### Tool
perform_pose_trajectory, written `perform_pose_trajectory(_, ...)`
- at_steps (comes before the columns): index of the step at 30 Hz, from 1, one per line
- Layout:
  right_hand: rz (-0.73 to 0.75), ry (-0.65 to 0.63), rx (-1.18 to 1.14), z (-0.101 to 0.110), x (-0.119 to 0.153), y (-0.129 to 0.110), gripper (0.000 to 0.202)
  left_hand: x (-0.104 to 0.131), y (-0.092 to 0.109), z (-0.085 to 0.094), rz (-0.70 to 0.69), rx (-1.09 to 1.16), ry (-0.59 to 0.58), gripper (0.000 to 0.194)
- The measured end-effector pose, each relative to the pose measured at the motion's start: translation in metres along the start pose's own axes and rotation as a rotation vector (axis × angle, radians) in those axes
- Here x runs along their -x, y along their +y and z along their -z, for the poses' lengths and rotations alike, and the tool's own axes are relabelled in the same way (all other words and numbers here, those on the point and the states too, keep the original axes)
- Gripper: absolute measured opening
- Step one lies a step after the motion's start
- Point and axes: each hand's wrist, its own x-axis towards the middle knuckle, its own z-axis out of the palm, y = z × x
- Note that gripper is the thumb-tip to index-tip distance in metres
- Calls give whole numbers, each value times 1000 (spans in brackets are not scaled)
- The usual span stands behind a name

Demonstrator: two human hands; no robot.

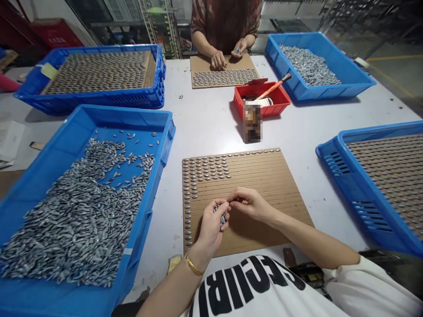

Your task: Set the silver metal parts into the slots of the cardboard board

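Observation:
My left hand is closed around a small heap of grey, fish-shaped metal pieces. Close beside its thumb, my right hand has its fingertips pinched together; whatever is between them is too small to make out. Both hands are over a brown cardboard sheet scored with parallel lines. Rows of the same metal pieces lie on its upper left part, with a line along the top edge and a column down the left edge. To the left, a blue tray holds a large pile of loose pieces.
Across the table a co-worker's hands work over another cardboard sheet. A red box with an orange-handled tool stands mid-table. Blue crates with filled sheets stand at far left and right; a blue tray sits back right.

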Motion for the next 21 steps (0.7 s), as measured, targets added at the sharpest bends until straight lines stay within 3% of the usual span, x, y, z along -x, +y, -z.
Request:
perform_pose_trajectory(5,167,41,142,-2,2,-2,12,0,2,-1,8,60,12,27)
perform_pose_trajectory(9,156,111,201,-2,-1,0,13,3,11,0,50,198,68,27)
perform_pose_trajectory(12,139,141,222,-3,-5,2,13,10,26,4,-10,234,96,23)
perform_pose_trajectory(16,165,133,249,-7,-12,4,13,24,52,16,-126,235,91,22)
perform_pose_trajectory(21,175,127,282,-18,-21,8,12,44,73,40,-158,182,137,21)
